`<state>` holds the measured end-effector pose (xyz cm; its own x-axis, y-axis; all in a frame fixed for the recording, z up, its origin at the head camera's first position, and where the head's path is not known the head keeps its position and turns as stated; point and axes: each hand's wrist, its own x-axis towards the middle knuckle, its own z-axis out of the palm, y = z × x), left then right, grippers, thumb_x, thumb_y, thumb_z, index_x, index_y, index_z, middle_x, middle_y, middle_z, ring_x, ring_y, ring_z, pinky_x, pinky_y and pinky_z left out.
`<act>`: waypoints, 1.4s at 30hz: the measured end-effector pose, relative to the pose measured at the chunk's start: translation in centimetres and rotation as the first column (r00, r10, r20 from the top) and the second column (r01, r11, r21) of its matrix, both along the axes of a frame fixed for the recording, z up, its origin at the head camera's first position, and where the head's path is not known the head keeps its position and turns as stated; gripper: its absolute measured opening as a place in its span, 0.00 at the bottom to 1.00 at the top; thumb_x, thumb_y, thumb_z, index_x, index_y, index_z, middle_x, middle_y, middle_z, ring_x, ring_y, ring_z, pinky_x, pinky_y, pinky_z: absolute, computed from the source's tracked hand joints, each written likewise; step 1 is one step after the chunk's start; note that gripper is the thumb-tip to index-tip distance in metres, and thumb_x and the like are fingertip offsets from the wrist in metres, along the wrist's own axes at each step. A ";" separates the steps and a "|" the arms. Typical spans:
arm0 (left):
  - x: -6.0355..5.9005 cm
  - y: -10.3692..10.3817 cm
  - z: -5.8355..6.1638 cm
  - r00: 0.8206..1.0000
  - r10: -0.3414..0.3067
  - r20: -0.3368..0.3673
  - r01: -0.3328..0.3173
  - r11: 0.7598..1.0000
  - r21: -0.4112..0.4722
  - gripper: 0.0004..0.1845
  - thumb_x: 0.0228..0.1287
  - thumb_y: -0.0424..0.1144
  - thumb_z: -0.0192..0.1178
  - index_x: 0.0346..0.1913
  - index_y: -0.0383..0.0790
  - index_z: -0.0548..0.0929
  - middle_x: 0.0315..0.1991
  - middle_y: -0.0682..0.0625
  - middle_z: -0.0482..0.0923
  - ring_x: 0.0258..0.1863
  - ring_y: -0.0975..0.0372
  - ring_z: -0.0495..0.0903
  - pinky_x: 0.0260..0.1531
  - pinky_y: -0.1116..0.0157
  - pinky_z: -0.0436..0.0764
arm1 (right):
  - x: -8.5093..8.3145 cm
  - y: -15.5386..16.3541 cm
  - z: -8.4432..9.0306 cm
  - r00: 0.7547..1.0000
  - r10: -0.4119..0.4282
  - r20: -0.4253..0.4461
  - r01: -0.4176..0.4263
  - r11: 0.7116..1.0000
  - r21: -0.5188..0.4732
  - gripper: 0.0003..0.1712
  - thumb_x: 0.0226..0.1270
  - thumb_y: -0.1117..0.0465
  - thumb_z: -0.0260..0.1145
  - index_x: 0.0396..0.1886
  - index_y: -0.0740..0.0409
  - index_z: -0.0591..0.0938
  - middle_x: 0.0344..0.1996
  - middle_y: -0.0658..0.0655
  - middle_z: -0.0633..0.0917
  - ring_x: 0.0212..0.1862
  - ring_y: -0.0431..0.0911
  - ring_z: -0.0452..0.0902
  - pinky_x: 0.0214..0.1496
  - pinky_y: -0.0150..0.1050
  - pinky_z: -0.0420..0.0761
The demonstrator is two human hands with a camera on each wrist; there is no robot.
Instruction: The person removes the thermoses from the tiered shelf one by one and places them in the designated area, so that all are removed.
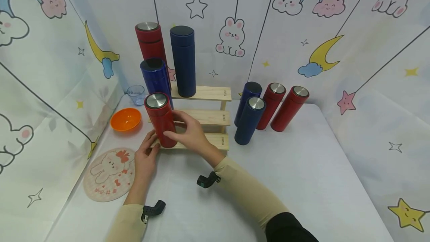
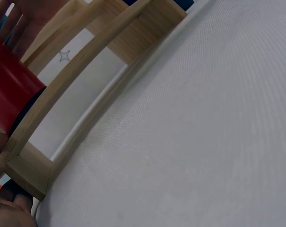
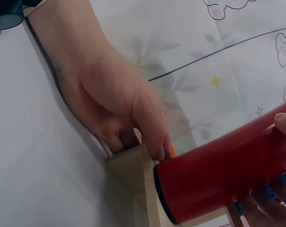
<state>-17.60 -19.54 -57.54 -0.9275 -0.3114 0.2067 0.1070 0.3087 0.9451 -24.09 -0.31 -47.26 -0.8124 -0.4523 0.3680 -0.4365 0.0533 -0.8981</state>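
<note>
A red thermos bottle with a steel-topped lid stands on the lowest step at the left end of a three-step wooden rack. My right hand holds this bottle from the right, thumb in front and fingers behind. At the rack's lower left corner, my left hand grips the end of the step; in the right wrist view its fingers lie close to the bottle's base. Behind stand a shiny blue bottle, a taller red bottle and a dark blue bottle on the higher steps.
Right of the rack stand two blue bottles and two red bottles on the white table. To the left are an orange bowl, a clear blue glass and a round rabbit-print mat. Printed cloth walls enclose the back and sides.
</note>
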 end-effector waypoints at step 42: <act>0.0 -0.4 0.0 1.000 -0.016 0.003 0.016 1.000 -0.003 0.20 0.84 0.37 0.60 0.73 0.44 0.84 0.79 0.58 0.71 0.79 0.63 0.66 0.65 0.76 0.71 | 0.3 -0.9 -0.4 0.997 -0.069 -0.043 0.068 0.997 -0.021 0.39 0.67 0.61 0.81 0.76 0.55 0.77 0.66 0.51 0.84 0.65 0.41 0.81 0.66 0.41 0.81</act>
<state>-17.57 -19.91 -57.51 -0.9330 -0.2960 0.2049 0.1090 0.3101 0.9444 -23.83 -1.17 -47.66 -0.8241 -0.3887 0.4120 -0.4713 0.0672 -0.8794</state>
